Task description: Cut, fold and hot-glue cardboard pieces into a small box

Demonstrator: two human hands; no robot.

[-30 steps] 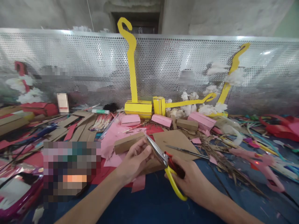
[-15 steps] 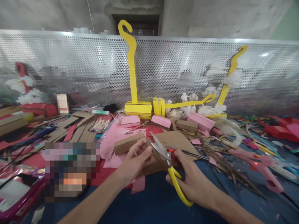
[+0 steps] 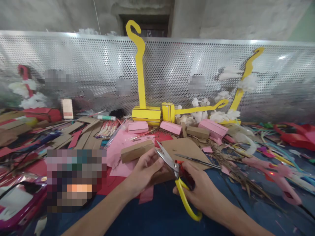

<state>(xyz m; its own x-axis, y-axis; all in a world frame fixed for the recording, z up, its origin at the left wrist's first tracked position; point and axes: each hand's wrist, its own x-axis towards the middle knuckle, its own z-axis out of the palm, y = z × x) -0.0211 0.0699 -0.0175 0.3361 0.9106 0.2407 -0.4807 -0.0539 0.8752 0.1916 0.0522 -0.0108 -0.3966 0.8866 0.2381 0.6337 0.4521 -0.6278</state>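
Yellow-handled scissors (image 3: 175, 167), just below and right of frame centre, blades parted, gripped in your right hand (image 3: 203, 188). Your left hand (image 3: 147, 167) sits beside the blade tips, fingers curled together; can't tell what they pinch. Brown cardboard box (image 3: 136, 151) lies just beyond your left fingers. Pink glue gun (image 3: 273, 175), lower right. Yellow paper hook (image 3: 140, 75) stands upright, upper centre.
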